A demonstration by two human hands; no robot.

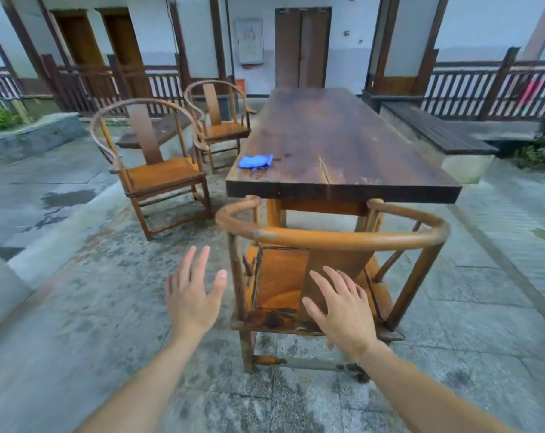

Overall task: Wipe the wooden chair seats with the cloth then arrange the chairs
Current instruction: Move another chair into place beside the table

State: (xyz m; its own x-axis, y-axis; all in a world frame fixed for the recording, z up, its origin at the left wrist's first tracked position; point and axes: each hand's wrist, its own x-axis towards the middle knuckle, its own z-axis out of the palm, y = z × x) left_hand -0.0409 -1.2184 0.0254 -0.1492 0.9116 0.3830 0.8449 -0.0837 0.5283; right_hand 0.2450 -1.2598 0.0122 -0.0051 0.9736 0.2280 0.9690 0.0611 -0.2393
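Stone-paved floor [77, 323]: grey slabs, mottled w/ dark damp patches, rough-looking. Beyond the fingertips, a long worktop [343, 145] made of a thick dark-brown wood slab, matte, worn, w/ a crack running in from its near edge; orange-toned wood legs under it.

Nearest chair [330, 239] sits directly ahead of the fingers, its back toward the person, pushed in at the worktop's near end. Round horseshoe-shaped top rail, smooth curved wood, orange-brown w/ worn pale spots; flat back splat; square seat w/ glossy orange surface, dark stains along the rear edge.

Second chair [158, 170] is up and left of the left fingers, beside the worktop's left side, same curved-rail shape, orange plank seat. Third chair [221, 120] farther off behind it, same build.

Cloth [255, 161]: blue, crumpled, soft-looking, lying on the worktop near its left front corner, well beyond the fingers, touching neither hand.

Left hand [191, 295]: bare, palm down, fingers [202, 260] spread wide, holding nothing, hovering over the floor just left of the near chair's rear post; contact w/ chair not seen. Right hand [343, 310]: bare, fingers [330, 279] spread wide, empty, in front of the back splat's lower part; can't tell if it touches the wood. Some motion blur on both.
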